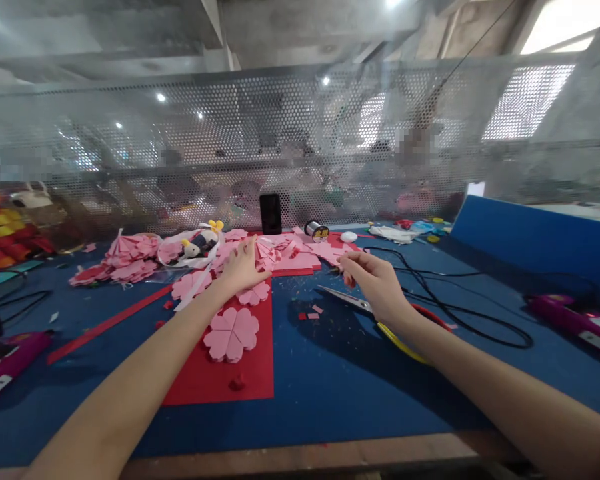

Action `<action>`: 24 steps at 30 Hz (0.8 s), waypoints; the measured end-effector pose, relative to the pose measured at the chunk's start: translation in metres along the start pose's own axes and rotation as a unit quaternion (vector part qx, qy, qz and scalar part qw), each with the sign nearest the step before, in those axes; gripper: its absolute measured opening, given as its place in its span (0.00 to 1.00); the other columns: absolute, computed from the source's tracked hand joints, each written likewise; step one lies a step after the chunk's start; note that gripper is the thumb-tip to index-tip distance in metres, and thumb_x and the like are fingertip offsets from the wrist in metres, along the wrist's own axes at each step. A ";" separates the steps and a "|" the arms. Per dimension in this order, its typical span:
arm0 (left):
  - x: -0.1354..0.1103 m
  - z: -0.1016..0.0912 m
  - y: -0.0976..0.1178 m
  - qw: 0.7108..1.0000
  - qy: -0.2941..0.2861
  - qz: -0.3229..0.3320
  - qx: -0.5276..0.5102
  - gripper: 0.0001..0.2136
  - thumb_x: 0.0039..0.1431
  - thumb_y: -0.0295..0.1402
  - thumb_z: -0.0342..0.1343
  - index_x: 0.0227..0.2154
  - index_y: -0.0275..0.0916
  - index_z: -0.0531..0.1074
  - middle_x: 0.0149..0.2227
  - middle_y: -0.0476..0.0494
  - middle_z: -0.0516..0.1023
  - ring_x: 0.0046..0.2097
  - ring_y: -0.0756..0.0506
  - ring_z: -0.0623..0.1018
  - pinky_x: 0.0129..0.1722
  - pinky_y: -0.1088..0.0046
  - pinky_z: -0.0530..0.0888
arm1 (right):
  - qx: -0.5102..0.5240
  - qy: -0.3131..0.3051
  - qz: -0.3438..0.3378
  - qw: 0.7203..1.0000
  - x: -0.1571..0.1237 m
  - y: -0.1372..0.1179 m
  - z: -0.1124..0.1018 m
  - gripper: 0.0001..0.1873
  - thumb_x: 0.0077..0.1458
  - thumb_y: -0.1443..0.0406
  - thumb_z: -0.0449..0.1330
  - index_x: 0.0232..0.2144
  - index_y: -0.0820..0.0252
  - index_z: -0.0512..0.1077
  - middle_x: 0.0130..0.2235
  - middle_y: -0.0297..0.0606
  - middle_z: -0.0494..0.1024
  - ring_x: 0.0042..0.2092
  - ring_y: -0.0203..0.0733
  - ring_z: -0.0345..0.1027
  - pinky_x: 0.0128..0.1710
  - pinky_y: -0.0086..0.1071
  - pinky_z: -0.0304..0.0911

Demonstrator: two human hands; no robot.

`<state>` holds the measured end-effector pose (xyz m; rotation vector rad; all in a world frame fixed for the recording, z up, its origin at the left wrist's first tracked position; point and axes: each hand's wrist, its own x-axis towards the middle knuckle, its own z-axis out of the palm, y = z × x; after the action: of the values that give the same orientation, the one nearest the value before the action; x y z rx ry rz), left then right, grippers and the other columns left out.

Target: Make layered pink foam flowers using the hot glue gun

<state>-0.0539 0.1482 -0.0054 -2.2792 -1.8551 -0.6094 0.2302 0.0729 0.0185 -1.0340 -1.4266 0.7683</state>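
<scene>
My left hand point(244, 267) reaches onto a heap of pink folded paper pieces point(280, 248), its thumb apart from the other fingers. Just below it, a pink paper flower point(233, 335) lies flat on a red sheet point(220, 385). My right hand point(373, 277) is closed in a pinch above the blue tabletop; whatever its fingertips hold is too small to make out. Scissors point(347, 298) with red and yellow handles lie partly hidden beneath the right hand and forearm. A few pink and red paper scraps point(313, 316) are left of the blades.
A thread spool point(317, 231) and black phone point(271, 214) stand at the back before a perforated metal screen point(220, 153). Black cables point(485, 323) loop on the right near a purple power strip point(580, 321). More pink flowers point(130, 257) are piled left.
</scene>
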 end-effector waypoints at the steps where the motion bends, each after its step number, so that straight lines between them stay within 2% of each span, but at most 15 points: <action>1: 0.000 -0.001 0.000 1.000 0.006 0.002 0.003 0.48 0.50 0.46 0.62 0.67 0.34 0.42 0.65 0.17 0.55 0.63 0.19 0.60 0.55 0.42 0.62 | 0.006 0.006 -0.003 1.000 0.001 0.000 -0.001 0.14 0.55 0.53 0.62 0.28 0.59 0.72 0.21 0.30 0.69 0.25 0.33 0.61 0.28 0.30 0.58; 4: 0.002 -0.011 0.007 0.998 0.028 0.056 0.015 0.45 0.52 0.42 0.61 0.67 0.35 0.44 0.69 0.20 0.46 0.67 0.19 0.50 0.59 0.38 0.57 | 0.019 0.017 -0.005 1.000 0.004 -0.001 -0.002 0.15 0.54 0.53 0.62 0.29 0.59 0.72 0.21 0.30 0.68 0.25 0.34 0.61 0.27 0.30 0.58; 6: 0.006 -0.018 0.018 0.991 0.033 0.130 0.029 0.33 0.58 0.37 0.56 0.66 0.41 0.52 0.71 0.32 0.44 0.69 0.27 0.47 0.63 0.44 0.52 | 0.025 0.016 -0.003 1.000 0.004 -0.001 -0.002 0.14 0.54 0.53 0.63 0.28 0.59 0.72 0.21 0.30 0.68 0.24 0.33 0.60 0.27 0.30 0.57; 8: 0.013 -0.021 0.032 0.978 0.018 0.205 0.045 0.21 0.62 0.30 0.50 0.59 0.45 0.65 0.69 0.42 0.54 0.68 0.35 0.52 0.65 0.52 0.53 | 0.030 0.013 -0.001 0.999 0.005 -0.001 -0.002 0.14 0.54 0.54 0.63 0.28 0.59 0.72 0.20 0.29 0.68 0.24 0.32 0.59 0.26 0.30 0.56; 11: 0.028 -0.013 0.051 0.960 -0.021 0.271 0.074 0.14 0.62 0.24 0.51 0.48 0.41 0.74 0.61 0.40 0.68 0.65 0.36 0.60 0.64 0.54 0.56 | 0.032 0.011 -0.001 0.999 0.004 0.001 -0.002 0.13 0.54 0.55 0.63 0.27 0.58 0.72 0.20 0.29 0.68 0.24 0.32 0.59 0.26 0.30 0.56; 13: 0.038 -0.005 0.057 0.953 -0.039 0.285 0.092 0.11 0.62 0.25 0.54 0.46 0.38 0.75 0.57 0.37 0.72 0.62 0.36 0.64 0.62 0.51 0.60 | 0.030 0.007 -0.003 1.000 0.004 0.002 -0.002 0.13 0.54 0.54 0.63 0.28 0.58 0.72 0.20 0.28 0.68 0.24 0.32 0.59 0.26 0.30 0.56; 15: 0.046 0.001 0.058 0.951 -0.050 0.287 0.108 0.12 0.64 0.31 0.57 0.48 0.36 0.73 0.55 0.37 0.72 0.57 0.37 0.70 0.57 0.50 0.67 | 0.027 0.001 -0.005 1.000 0.004 0.002 -0.002 0.13 0.55 0.54 0.62 0.27 0.58 0.71 0.20 0.28 0.68 0.24 0.33 0.59 0.26 0.30 0.57; 18: 0.049 0.004 0.053 0.949 -0.059 0.284 0.124 0.16 0.65 0.38 0.56 0.52 0.37 0.70 0.53 0.38 0.72 0.51 0.41 0.75 0.49 0.55 0.75 | 0.025 -0.006 -0.006 1.000 0.004 0.003 -0.002 0.13 0.55 0.55 0.62 0.28 0.58 0.71 0.20 0.28 0.68 0.24 0.32 0.59 0.27 0.30 0.57; 24: 0.036 0.007 0.051 0.950 -0.053 0.274 0.142 0.16 0.65 0.37 0.56 0.52 0.36 0.70 0.52 0.38 0.73 0.49 0.41 0.76 0.48 0.56 0.76 | 0.028 -0.016 0.001 0.999 0.003 0.005 0.000 0.13 0.55 0.55 0.62 0.29 0.59 0.73 0.20 0.28 0.68 0.23 0.32 0.60 0.25 0.29 0.56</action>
<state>0.0020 0.1714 0.0096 -2.4891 -1.1491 -0.1262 0.2310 0.0778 0.0150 -0.9850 -1.4238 0.8253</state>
